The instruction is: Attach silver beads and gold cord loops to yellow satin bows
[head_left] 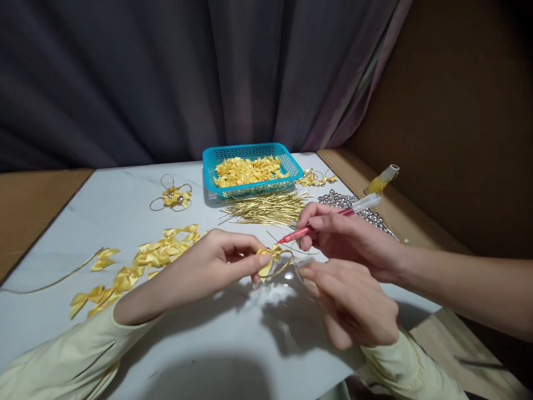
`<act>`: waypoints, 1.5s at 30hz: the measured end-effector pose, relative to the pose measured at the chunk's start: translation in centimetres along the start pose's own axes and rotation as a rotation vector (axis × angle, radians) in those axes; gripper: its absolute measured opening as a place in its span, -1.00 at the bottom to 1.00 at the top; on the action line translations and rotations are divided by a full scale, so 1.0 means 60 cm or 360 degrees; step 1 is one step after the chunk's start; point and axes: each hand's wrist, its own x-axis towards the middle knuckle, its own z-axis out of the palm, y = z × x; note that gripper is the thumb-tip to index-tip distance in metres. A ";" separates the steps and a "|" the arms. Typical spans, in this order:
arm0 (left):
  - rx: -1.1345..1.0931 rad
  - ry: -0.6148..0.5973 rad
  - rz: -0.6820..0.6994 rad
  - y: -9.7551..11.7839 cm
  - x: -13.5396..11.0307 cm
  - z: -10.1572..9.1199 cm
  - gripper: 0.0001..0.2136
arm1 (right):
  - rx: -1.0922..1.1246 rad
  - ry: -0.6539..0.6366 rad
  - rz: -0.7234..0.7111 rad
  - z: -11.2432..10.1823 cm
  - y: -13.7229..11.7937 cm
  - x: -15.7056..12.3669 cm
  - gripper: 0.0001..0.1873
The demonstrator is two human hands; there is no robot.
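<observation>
My left hand (227,258) pinches a yellow satin ribbon bow (265,268) between thumb and fingers. A gold wire loop (285,265) curves out from the bow toward the right. Close beside the loop, the fingers of my right hand (350,300) are pinched together; a faint thin strand shows at their tips, but what they hold is too small to make out. From the right, another person's hand (333,228) holds a red pen-like tool (297,233) with a clear end. Its red tip points at the bow, at or very near the ribbon.
Behind the hands stands a blue basket (210,180) of yellow bows. Gold wire pieces (266,208) and silver beads (339,200) lie before it. Loose bows (156,253) and a looped bow piece (175,196) are at left. A yellow-filled tube (381,179) is at right.
</observation>
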 end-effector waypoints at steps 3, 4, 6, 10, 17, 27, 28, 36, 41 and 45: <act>0.0008 0.0007 0.0017 -0.003 0.001 -0.001 -0.72 | -0.0029 0.0006 -0.0010 -0.002 -0.005 0.009 -0.68; 0.0002 0.0008 0.0030 -0.004 0.002 -0.001 -0.73 | -0.0053 -0.0001 0.0014 -0.003 -0.007 0.012 -0.67; 0.0004 0.0007 0.0057 -0.006 0.003 0.000 -0.73 | -0.0008 -0.0019 0.0130 -0.002 -0.011 0.016 -0.65; 0.0196 0.0037 0.0174 -0.010 0.003 0.006 -0.74 | 0.0415 -0.0113 0.0730 0.004 -0.006 0.026 -0.81; 0.0587 0.0162 0.0755 -0.017 -0.001 0.019 -0.82 | 0.1480 -0.0586 0.1562 0.006 0.017 0.038 -0.91; 0.0568 0.0120 0.0683 -0.021 -0.001 0.022 -0.83 | 0.1379 -0.0397 0.1594 0.017 0.014 0.033 -0.88; 0.0555 0.0116 0.0643 -0.022 0.000 0.022 -0.83 | 0.1349 -0.0386 0.1584 0.018 0.015 0.033 -0.88; 0.0420 0.0030 0.0413 -0.013 0.006 0.020 -0.79 | 0.1168 -0.0316 0.1458 0.017 0.015 0.036 -0.88; 0.0335 -0.0010 0.0320 -0.011 0.008 0.016 -0.76 | 0.1059 -0.0294 0.1384 0.020 0.016 0.032 -0.87; 0.0305 0.0002 0.0301 -0.009 0.009 0.015 -0.76 | 0.0881 -0.0345 0.1241 0.015 0.020 0.034 -0.89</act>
